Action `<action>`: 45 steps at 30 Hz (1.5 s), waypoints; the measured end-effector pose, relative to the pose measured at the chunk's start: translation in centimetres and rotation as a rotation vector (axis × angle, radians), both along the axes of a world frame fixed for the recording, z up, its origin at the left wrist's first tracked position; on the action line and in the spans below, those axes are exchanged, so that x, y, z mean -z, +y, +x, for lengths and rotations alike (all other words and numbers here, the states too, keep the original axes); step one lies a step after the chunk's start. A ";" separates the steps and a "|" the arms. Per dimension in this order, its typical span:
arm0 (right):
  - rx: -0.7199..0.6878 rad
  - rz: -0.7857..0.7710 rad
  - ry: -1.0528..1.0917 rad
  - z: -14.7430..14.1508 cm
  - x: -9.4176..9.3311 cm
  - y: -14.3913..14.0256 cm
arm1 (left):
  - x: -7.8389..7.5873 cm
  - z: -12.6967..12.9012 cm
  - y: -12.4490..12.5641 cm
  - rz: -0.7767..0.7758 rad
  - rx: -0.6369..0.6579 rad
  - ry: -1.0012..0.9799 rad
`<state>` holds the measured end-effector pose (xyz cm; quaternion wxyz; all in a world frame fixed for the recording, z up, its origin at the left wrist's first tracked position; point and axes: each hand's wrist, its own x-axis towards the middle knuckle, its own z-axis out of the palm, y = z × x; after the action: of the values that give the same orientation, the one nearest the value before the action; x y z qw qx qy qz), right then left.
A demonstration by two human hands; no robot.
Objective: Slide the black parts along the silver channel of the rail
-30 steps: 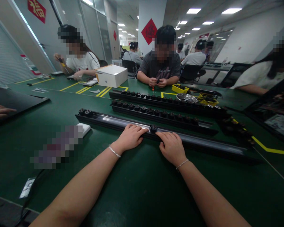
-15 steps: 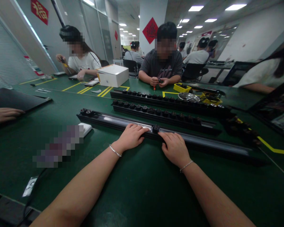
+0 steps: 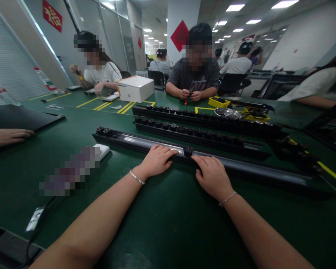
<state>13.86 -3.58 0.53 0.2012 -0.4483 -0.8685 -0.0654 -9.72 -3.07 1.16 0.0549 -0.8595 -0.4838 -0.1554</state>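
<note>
Hands flat on a long black rail (image 3: pixel 229 169): left hand (image 3: pixel 156 161) and right hand (image 3: pixel 212 177) flank its small socket (image 3: pixel 188 151), apparently seating it; pressing seems next.

Three long black rails lie on the green table: the near rail (image 3: pixel 145 144), the middle rail (image 3: pixel 196 135) at 12 o'clock from it, and the far rail (image 3: pixel 201 118) beyond that. The near rail carries three small black sockets: one (image 3: pixel 188 151) at mid-length and two (image 3: pixel 103 131) at its 9 o'clock end. The sockets on the other two rails are too many and too small to count surely. One white box (image 3: pixel 136 89) stands at 11 o'clock. One yellow tray (image 3: pixel 218 101) and one metal dish (image 3: pixel 224 113) sit at 1 o'clock. Two bare hands rest at the near rail, the left hand (image 3: pixel 156 161) and the right hand (image 3: pixel 213 177), each wrist with one bracelet. One further hand (image 3: pixel 8 136) lies at 9 o'clock.
</note>
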 end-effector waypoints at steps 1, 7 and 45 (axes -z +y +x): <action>0.000 0.008 0.000 0.0 0.1 0.0 | 0.1 0.0 0.0 0.001 0.000 0.001; 0.018 0.043 -0.011 0.4 0.4 -0.1 | 0.5 0.0 0.2 0.014 -0.010 0.004; 0.144 0.028 0.059 0.6 0.1 0.0 | 0.6 -0.2 0.4 -0.006 -0.018 0.001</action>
<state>14.45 -3.62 0.44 0.2275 -0.5086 -0.8267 -0.0787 -9.87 -2.69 0.59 0.0539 -0.8554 -0.4920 -0.1530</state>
